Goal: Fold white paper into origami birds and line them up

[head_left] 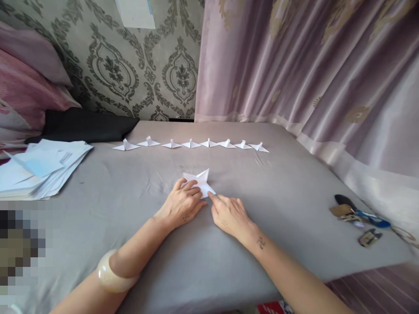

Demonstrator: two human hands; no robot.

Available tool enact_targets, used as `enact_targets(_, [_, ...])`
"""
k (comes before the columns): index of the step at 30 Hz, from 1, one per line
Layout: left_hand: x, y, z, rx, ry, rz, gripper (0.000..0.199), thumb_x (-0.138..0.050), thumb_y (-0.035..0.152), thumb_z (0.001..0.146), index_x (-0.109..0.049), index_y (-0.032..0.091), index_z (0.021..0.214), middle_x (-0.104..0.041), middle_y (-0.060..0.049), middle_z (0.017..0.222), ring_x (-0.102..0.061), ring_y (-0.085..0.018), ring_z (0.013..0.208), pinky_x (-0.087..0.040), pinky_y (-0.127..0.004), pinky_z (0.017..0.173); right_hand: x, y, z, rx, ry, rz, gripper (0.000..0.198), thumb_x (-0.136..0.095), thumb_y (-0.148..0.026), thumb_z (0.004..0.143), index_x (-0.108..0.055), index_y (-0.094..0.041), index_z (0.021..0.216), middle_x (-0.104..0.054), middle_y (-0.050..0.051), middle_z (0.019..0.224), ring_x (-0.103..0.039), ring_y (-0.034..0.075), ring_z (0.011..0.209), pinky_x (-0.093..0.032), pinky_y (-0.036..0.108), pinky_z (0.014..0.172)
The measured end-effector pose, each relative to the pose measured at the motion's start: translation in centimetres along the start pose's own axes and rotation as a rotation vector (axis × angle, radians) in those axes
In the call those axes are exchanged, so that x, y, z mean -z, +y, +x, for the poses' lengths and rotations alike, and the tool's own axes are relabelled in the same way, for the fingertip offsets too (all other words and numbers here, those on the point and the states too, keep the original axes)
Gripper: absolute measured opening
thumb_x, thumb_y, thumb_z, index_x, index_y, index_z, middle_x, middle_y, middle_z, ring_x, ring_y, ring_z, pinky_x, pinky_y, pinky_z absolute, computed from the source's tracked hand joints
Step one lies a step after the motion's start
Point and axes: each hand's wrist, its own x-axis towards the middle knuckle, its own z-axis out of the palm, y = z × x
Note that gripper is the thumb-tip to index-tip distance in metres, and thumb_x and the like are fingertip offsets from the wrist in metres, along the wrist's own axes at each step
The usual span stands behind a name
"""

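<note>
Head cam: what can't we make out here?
All in the head view:
- Part of the paper: under the left hand's fingers.
- Stack's left side: cut off by the left edge.
- Stack's print: too small and blurred.
- Wall sheet's top: cut off by the upper edge.
- Lower-left patch: pixelated.
- Red item: cut off by the bottom edge.

Hands (pixel 186 201) (pixel 231 213) near together (palms down)

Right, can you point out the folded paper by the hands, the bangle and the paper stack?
Folded paper (pixel 204 184): head view, exposed central part.
Bangle (pixel 111 279): head view, outer band.
Paper stack (pixel 42 167): head view, upper sheets.
</note>
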Motion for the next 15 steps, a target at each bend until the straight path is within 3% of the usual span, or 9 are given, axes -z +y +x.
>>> enact_targets(4, [-0.4,0.6,0.5,0.054,0.02,0.059,0.022,-0.05,0.028,0.093,-0.065,0.017,0.082,-0.07,-0.006,0.087,-0.058,-0.026,0.105,-0.032,-0.045,0.095,-0.1,0.1,-0.1,-0.046,0.006,0.045,0.045,-0.033,-0.02,0.093,-0.049,-0.021,0.135,-0.071,0.008,0.1,-0.067,0.023,0.087,-0.041,0.032,0.072])
enact_targets(11, [-0.9,0.8,1.3,-0.055,-0.006,0.111,0.029,-0.04,0.007,0.089,-0.062,0.015,0.071,-0.064,-0.005,0.073,-0.058,-0.018,0.069,-0.036,-0.041,0.091,0.1,0.3,0.2,-0.059,0.018,0.097,0.036,-0.035,-0.022,0.094,-0.058,-0.021,0.122,-0.072,0.008,0.096,-0.068,0.021,0.088,-0.041,0.029,0.071])
enact_targets(15, [-0.5,0.7,1.8,-0.038,-0.05,0.103,0.025,-0.045,0.011,0.087,-0.062,0.016,0.069,-0.062,-0.003,0.069,-0.058,-0.018,0.066,-0.037,-0.042,0.091,0.1,0.5,0.2,-0.055,0.029,0.109,0.035,-0.034,-0.022,0.095,-0.059,-0.02,0.12,-0.072,0.01,0.097,-0.067,0.021,0.09,-0.041,0.029,0.072])
